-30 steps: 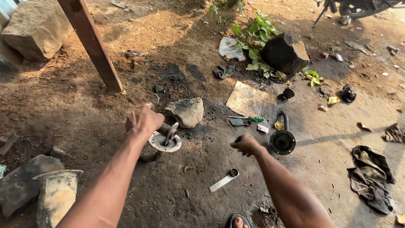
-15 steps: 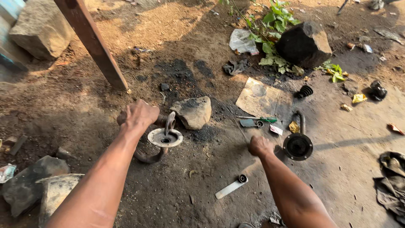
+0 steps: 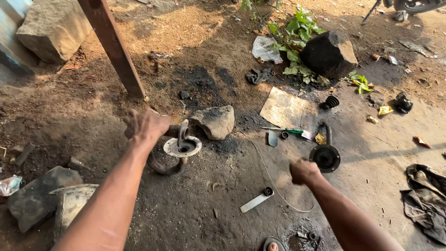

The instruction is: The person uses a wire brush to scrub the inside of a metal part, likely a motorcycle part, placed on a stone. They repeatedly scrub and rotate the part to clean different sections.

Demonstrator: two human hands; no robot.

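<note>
Head view: upright pipe [image 3: 179, 142], left hand [image 3: 145, 125].

A flat brown cardboard sheet [image 3: 289, 111] lies on the dirt. A crumpled pale plastic bag [image 3: 266, 48] sits beside the plants; a yellow wrapper [image 3: 385, 110] lies further right.

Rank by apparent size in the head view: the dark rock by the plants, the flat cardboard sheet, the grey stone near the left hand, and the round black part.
1. Dark rock and cardboard sheet: look alike, so unranked.
2. Grey stone.
3. Round black part, smallest.
</note>
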